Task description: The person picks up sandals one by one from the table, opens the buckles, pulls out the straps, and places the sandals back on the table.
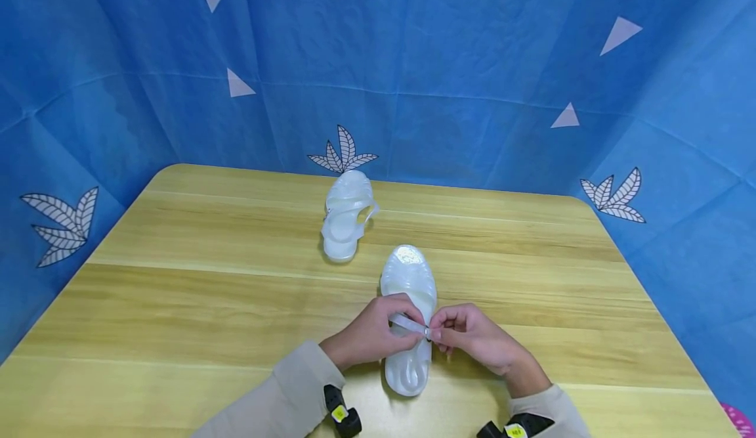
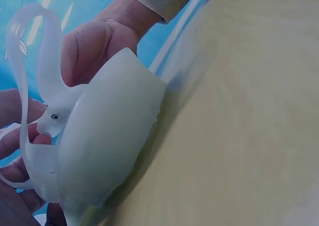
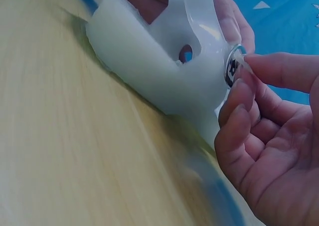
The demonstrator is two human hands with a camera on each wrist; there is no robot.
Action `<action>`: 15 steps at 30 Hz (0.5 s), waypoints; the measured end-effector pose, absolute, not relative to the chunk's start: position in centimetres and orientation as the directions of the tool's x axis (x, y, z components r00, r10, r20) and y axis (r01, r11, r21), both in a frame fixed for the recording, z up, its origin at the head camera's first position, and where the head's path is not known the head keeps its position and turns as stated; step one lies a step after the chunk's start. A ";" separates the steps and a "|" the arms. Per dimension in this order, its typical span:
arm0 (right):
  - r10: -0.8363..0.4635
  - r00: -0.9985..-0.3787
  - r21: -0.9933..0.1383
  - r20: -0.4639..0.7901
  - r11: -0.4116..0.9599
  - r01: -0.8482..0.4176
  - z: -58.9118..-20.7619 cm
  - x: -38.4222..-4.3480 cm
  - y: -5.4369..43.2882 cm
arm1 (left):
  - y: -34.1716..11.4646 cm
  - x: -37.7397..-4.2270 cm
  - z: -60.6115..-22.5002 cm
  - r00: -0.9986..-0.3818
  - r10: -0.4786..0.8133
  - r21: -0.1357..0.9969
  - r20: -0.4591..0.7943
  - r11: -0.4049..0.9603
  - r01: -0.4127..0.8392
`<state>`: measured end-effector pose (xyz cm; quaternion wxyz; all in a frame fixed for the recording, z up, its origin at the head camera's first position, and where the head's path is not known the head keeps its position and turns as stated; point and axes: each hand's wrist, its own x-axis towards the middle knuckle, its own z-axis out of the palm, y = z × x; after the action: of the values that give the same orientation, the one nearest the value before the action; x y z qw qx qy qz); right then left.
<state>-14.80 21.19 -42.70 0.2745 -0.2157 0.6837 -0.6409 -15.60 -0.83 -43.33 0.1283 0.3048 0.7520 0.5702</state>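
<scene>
A translucent white sandal (image 1: 409, 270) lies sole down near the table's front, toe pointing away from me. My left hand (image 1: 375, 331) pinches its ankle strap (image 1: 407, 323) from the left side. At the right side my right hand (image 1: 480, 341) pinches the strap's tip between thumb and forefinger, close beside a small metal buckle (image 3: 230, 69). In the left wrist view the strap forms a tall loop above the heel (image 2: 112, 121), and a rivet (image 2: 56, 117) shows at its base. How far the strap runs through the buckle is hidden by fingers.
Another white sandal (image 1: 350, 192) stands farther back, left of the first, its strap hanging out to the right. The wooden table (image 1: 207, 306) has rounded far corners. Blue cloth (image 1: 461, 64) with white triangles and leaves hangs behind and at both sides.
</scene>
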 end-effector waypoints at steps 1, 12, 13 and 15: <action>-0.644 -0.759 -0.995 -0.097 0.088 0.053 -42.7 -14.8 21.1 | -0.8 -15.6 -43.3 -0.782 0.605 0.936 0.152 0.166 0.310; -0.642 -0.754 -0.990 -0.138 0.092 0.103 -42.7 -15.0 21.5 | -0.9 -15.8 -43.4 -0.781 0.605 0.932 0.158 0.170 0.320; -0.648 -0.748 -0.990 -0.144 0.095 0.109 -42.7 -15.0 21.7 | -0.9 -15.8 -43.3 -0.781 0.605 0.933 0.155 0.170 0.317; -0.658 -0.737 -0.988 -0.152 0.101 0.114 -42.7 -15.0 21.8 | -0.9 -15.7 -43.3 -0.782 0.605 0.933 0.150 0.175 0.314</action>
<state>-15.02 21.85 -42.72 0.3018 -0.2005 0.6778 -0.6398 -15.75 -0.94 -43.29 0.1286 0.3040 0.7557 0.5657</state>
